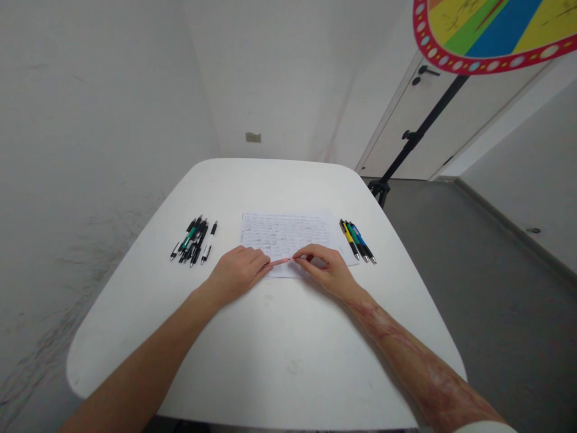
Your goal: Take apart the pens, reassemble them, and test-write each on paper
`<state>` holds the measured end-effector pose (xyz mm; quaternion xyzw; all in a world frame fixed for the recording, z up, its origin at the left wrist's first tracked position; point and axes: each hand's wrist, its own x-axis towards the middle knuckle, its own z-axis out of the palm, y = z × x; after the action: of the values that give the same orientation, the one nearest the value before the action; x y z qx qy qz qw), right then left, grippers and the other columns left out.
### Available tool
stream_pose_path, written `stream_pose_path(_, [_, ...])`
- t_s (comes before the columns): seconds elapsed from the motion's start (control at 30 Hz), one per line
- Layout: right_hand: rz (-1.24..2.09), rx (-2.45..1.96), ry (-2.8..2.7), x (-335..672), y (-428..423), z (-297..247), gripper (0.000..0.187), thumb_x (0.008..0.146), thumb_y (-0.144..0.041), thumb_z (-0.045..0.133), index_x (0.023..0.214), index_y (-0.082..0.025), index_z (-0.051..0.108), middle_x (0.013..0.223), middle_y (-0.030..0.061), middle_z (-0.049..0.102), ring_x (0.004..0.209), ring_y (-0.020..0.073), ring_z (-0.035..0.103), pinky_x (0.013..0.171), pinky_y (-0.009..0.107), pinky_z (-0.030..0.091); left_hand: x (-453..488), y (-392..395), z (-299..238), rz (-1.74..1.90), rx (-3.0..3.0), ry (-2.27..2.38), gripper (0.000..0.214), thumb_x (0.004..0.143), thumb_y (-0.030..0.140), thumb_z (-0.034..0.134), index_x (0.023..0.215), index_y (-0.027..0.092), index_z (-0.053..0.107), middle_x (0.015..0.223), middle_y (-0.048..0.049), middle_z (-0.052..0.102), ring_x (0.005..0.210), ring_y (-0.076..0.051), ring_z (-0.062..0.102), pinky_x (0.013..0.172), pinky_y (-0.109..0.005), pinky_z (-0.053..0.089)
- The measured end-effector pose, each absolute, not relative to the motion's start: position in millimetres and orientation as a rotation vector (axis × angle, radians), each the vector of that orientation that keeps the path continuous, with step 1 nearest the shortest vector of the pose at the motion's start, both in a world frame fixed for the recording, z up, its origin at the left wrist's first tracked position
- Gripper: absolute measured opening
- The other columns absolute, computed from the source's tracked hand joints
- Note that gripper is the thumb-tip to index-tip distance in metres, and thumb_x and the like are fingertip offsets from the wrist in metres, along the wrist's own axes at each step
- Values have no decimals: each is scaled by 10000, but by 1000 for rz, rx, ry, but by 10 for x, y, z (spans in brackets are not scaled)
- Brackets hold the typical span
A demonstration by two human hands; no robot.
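Pink stick (280,261) over paper (293,231) with illegible writing (282,239)

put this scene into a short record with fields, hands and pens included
surface: white table with rounded corners
paper: sheets with rows of writing, mid-table, beyond the hands
left hand: left hand holds one end of a slim pink item
right hand: right hand pinches the item's other end
pens, left: loose cluster of mostly dark pens, some with green or white
pens, right: yellow, green and blue pens, side by side
background: pale walls, door, multicoloured wheel above a black stand
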<state>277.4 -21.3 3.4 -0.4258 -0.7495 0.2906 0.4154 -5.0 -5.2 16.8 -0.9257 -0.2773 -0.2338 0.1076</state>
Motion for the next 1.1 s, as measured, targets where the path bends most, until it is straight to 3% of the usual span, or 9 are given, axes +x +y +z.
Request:
stream_pose_path(0.33, [753, -997, -1941, 2759, -242, 79, 181, 1072, -370, 661, 1073, -268, 812, 1022, 62, 825, 923, 227, 750, 851, 389, 606, -32, -54, 164, -688, -2764, -788, 297, 1175, 296, 489, 1004, 171, 697, 867, -45, 730, 792, -184, 669, 734, -337, 484])
stream_pose_path(0.63, [725, -1069, -1913, 2731, -229, -3, 203, 1071, -428, 690, 1063, -263, 809, 942, 44, 802, 851, 214, 720, 800, 364, 565, 13, -69, 185, -706, -2682, -728, 257, 1168, 282, 526, 995, 171, 680, 857, -27, 731, 774, -182, 659, 725, -342, 463])
stream_pose_path(0.8, [705, -1106, -1989, 2725, -221, -18, 276, 1112, -420, 610, 972, -239, 765, 875, 36, 768, 792, 199, 680, 756, 341, 512, 29, -75, 171, -702, -2695, -713, 248, 1164, 271, 533, 990, 168, 676, 857, -29, 727, 780, -184, 654, 737, -343, 458])
stream_pose_path(0.93, [629, -1133, -2082, 2712, -235, 11, 399, 1140, -372, 511, 794, -233, 656, 740, 19, 674, 733, 195, 605, 752, 343, 457, 41, -80, 161, -699, -2722, -709, 237, 1162, 267, 534, 1006, 166, 681, 860, -33, 726, 795, -187, 661, 744, -343, 456])
stream_pose_path(1.1, [670, -1091, -2047, 2708, -269, 78, 230, 1111, -310, 498, 917, -236, 596, 831, 18, 645, 773, 197, 577, 757, 349, 438, 41, -80, 158, -734, -2757, -740, 258, 1169, 277, 511, 1015, 167, 687, 867, -37, 731, 793, -183, 662, 742, -343, 461])
